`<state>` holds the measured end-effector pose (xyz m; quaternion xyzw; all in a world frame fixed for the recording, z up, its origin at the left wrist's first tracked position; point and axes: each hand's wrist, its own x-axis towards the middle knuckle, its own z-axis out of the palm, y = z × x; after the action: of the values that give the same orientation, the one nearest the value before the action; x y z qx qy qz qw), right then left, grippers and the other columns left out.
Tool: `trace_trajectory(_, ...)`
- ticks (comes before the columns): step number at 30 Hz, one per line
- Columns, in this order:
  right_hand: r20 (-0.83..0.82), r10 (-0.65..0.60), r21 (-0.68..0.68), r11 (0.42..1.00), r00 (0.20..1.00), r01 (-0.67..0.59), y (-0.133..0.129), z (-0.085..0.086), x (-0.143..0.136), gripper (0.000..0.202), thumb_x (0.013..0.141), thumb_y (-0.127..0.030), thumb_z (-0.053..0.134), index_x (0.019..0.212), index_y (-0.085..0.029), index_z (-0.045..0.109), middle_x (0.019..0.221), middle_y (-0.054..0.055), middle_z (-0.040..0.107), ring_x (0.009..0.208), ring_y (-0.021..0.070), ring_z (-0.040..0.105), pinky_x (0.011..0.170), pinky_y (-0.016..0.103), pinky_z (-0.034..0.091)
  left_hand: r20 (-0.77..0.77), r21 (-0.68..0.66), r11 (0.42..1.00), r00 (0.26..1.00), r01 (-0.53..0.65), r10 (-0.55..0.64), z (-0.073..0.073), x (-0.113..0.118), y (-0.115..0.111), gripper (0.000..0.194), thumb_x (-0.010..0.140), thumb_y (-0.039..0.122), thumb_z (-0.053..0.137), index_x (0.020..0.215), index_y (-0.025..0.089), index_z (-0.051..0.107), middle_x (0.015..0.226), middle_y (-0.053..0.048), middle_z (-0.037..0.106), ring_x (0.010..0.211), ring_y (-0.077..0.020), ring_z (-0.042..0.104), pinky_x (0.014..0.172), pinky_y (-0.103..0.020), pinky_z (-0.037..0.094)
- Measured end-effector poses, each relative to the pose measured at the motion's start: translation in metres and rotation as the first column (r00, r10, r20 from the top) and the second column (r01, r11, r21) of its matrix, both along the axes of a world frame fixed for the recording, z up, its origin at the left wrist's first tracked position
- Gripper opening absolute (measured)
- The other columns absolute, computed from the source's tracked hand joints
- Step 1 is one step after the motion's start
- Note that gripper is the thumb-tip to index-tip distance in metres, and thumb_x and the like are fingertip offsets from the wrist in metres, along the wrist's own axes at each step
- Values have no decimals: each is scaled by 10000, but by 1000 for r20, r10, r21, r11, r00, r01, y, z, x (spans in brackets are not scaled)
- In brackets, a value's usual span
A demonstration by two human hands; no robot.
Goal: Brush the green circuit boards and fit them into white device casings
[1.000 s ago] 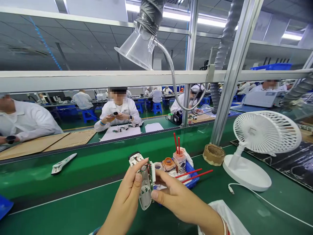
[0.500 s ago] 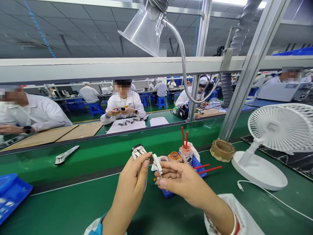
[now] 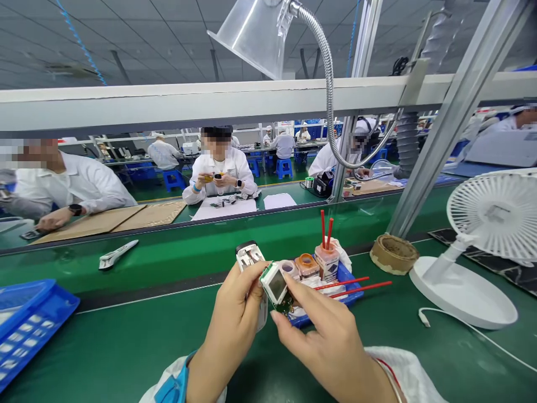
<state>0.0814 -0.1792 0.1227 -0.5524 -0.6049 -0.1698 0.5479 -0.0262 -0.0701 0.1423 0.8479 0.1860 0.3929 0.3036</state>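
Green bench [image 3: 126, 347] under a factory line's clear hood [image 3: 251, 33]

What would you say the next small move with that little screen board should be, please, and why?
Probably lower the small display board back flat into the white housing. The right hand pinches the board tilted up beside the housing, which the left hand grips upright, so the two parts are close but not seated together.
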Motion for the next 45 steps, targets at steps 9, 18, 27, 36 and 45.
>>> trace_trajectory(9,47,-81,41,996,996,79,-2,-1,-2,417,817,-88,581,1220,-140,487,955,90,647,839,198,623,729,306,544,-108,25,996,991,82,-79,9,-1,2,258,871,118,383,903,221,617,872,-18,564,733,-139,498,629,-225,399)
trace_trajectory(18,17,-55,9,998,998,55,-3,-2,-1,400,794,-80,579,1185,-131,513,889,67,652,759,185,628,682,288,556,-178,71,990,978,125,-111,11,-1,3,278,866,108,380,935,236,617,819,-15,548,676,-142,467,585,-225,374)
trace_trajectory(27,-220,7,-84,996,975,-26,-4,0,2,379,765,-151,599,1144,-144,585,733,19,619,561,146,549,529,251,552,-232,121,983,967,140,-110,13,0,0,232,881,152,415,976,241,607,948,-37,554,825,-152,503,693,-229,414)
trace_trajectory(36,-229,-9,-117,993,973,-18,-8,4,-1,352,760,-159,607,1110,-123,612,739,42,624,565,151,568,531,247,563,-204,154,982,976,109,-77,8,3,-1,259,838,91,433,940,243,616,866,-22,572,748,-148,520,624,-220,411)
trace_trajectory(45,-649,44,-348,871,759,-348,-9,15,11,229,737,-242,617,929,-134,678,590,-6,515,454,107,484,385,190,459,-242,26,995,966,100,-90,5,6,0,252,821,155,514,1049,242,578,953,-21,600,820,-158,536,695,-246,421)
